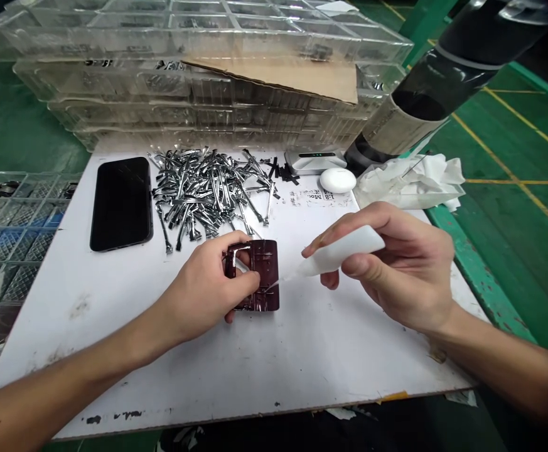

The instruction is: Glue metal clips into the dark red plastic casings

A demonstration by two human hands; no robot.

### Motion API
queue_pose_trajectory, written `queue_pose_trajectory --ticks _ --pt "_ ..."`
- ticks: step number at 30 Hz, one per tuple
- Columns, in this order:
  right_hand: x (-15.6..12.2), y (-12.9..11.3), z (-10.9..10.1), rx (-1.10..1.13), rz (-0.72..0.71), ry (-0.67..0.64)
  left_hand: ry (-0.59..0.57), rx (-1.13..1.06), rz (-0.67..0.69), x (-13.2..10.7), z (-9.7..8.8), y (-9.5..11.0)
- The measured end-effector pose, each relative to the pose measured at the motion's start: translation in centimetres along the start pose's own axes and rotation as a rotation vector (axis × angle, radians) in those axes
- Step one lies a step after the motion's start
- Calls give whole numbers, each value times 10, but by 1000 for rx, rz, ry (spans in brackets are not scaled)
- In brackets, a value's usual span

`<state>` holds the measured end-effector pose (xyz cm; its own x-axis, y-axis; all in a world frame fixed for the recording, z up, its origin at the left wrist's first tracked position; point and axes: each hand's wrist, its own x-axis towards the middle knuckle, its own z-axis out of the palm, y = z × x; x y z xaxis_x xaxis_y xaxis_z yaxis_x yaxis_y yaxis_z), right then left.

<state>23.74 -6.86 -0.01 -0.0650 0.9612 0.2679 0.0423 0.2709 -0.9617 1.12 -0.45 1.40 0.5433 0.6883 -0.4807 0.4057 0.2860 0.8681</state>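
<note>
My left hand (208,282) is closed around a dark maroon plastic part (267,267) with a squarish opening at its left side, held just above the white tabletop. The thumb lies across the part's inner face. In my right hand (396,270) is a small white squeeze bottle (344,251), tilted down to the left between thumb and fingers. Its thin nozzle tip meets the maroon part near my left thumb; whether any liquid comes out cannot be seen. Behind the part spreads a pile of chrome and black small parts (208,188).
A black phone (120,204) lies left of the pile. Behind are stacked clear compartment trays (208,113) with cardboard (292,78). A white oval case (338,180), a silver device (315,161), a dark bottle (424,94) and crumpled white plastic (410,182) stand at the back right.
</note>
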Motion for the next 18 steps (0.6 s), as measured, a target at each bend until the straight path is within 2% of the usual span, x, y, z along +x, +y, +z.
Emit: queue_pose_trajectory --ticks 8,18 --pt "-3 -1 3 6 27 -52 14 -2 0 -1 0 -2" --pt "-4 -2 4 -28 26 -59 10 6 -2 -1 0 -2"
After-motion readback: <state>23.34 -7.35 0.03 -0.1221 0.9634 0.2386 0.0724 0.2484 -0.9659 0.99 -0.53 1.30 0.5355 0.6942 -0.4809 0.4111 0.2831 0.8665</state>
